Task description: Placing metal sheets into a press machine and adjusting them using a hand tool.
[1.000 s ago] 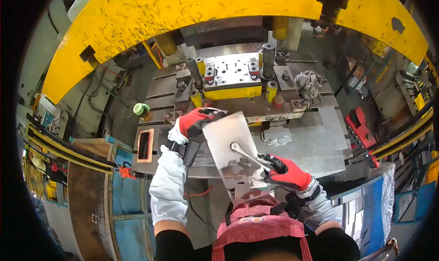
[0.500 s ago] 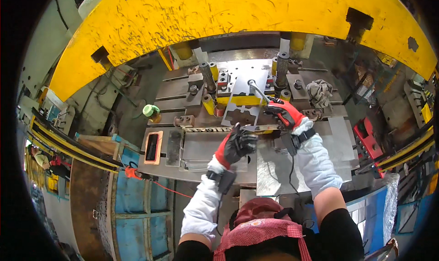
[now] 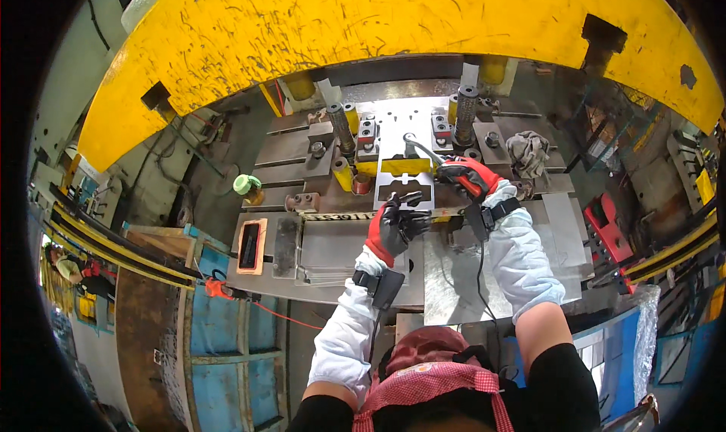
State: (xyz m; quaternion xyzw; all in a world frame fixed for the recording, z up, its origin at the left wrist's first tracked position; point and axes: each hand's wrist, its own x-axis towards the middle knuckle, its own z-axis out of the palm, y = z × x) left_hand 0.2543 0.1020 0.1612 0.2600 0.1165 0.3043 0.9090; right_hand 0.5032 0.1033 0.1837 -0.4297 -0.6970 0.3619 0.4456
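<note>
Overhead, a scratched yellow press beam is arching across the whole view, while a grey metal counter is spreading out beneath it. Farther back, a steel-topped die with a yellow front is sitting between dark ribbed posts. Over the die's near part a thin, flat sheet of pale metal is lying, its upper portion plain and shining almost white, its nearer portion showing two shaped cutouts; the yellow die front is showing through the farther one, and the nearer one is looking dark. Next in size, the two gloved hands, red and black, are working close by it. The right grip is closing firmly around a slim metal tool, whose round end is resting on the plain portion of the sheet, so the sheet is lying to the left of that grip. The left grip is holding nothing visible; its fingers are stretching out loosely, pointing at the sheet's near edge, though whether they are touching it I cannot tell. Compared with half a second ago, when the sheet was slanting to one side, it is now lying squarer to the die, the tool's round end is standing slightly farther left, and the left grip is reaching a little farther forward.
</note>
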